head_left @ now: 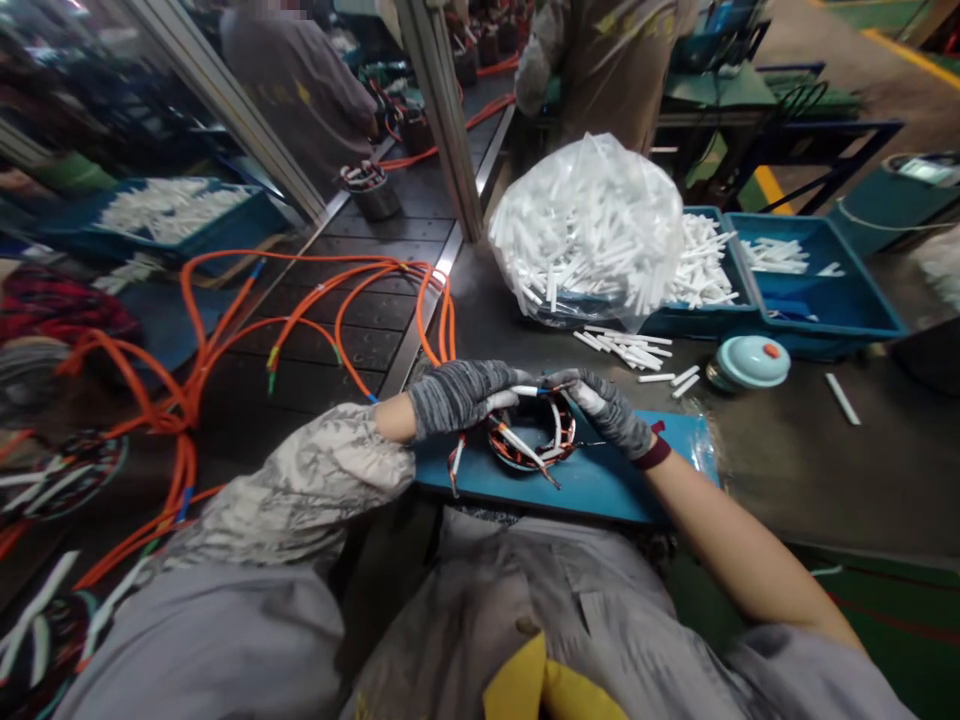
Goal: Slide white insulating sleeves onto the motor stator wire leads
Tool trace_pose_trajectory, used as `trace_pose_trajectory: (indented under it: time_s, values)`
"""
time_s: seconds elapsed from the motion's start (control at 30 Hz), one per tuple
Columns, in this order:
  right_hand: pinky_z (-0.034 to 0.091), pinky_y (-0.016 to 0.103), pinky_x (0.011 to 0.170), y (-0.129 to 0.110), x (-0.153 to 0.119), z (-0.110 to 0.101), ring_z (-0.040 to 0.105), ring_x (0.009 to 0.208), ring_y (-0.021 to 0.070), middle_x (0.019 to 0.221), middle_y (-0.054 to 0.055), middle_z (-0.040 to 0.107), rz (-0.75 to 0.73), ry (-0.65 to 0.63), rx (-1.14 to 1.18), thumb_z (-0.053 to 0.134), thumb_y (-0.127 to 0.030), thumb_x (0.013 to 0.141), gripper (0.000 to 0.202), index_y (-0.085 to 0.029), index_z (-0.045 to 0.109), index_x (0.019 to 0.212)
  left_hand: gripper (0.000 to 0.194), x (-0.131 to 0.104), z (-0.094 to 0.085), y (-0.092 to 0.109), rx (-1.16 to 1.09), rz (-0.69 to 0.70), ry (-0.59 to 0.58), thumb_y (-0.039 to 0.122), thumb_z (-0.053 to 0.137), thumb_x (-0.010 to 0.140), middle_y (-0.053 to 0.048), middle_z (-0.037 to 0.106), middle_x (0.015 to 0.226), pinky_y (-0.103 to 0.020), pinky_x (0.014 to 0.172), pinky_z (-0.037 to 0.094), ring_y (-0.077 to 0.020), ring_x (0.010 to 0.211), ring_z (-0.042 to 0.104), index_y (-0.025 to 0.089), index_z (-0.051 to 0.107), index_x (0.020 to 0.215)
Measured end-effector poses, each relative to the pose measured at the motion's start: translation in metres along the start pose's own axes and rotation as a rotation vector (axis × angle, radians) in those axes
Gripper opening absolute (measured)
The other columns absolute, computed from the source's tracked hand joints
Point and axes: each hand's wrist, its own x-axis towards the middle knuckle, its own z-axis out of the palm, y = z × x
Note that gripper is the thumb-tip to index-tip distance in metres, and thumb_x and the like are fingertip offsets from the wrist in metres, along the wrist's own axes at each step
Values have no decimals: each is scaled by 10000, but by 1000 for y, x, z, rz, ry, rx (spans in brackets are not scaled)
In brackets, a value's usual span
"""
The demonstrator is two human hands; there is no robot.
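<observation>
Both gloved hands, left and right, arch inward, fingers pinching a white-sleeved wire above the coil ring.

Beyond the grip, a metal post is rising; farther off, rightward, yellow lines are crossing the floor.

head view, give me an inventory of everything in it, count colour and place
wound ring: one, orange and white, between the hands
white sleeve: one, white, above the ring
blue board: one, under the ring
loose tubes: over ten, white, bench
clear bag: one, white tubes inside, behind
bins: at least three, blue, behind and left
lidded container: one, pale blue, right
cables: many, orange, left
other people: several, grey clothing, background
left hand, right hand: grey gloves, at the ring
</observation>
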Motion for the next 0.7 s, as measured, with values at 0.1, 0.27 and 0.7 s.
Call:
trace_pose_trajectory:
  time_s: [0.1,0.27,0.7]
  values:
    - [572,382,912,-17,18,-8,701,996,208,1089,44,752,23,-144,-13,577,-585,957,425,-224,720,1129,389,-6,-1,3,101,-51,57,336,398,1048,-87,676,1286,-349,1055,488,-225,1195,634,181,584,1353]
    - [541,339,833,-44,30,-10,692,946,211,1059,47,755,-94,-361,-315,575,-537,973,380,-234,734,1139,386,-12,-1,5,97,-100,16,348,400,1037,-75,689,1258,-340,1009,504,-221,1142,657,193,588,1337]
    - [406,308,658,-44,22,7,567,685,175,751,58,675,-260,-228,-612,390,-619,1023,585,-181,747,874,325,-20,5,2,-376,-217,23,397,567,895,-49,706,1014,-314,854,530,-225,971,663,164,663,1100]
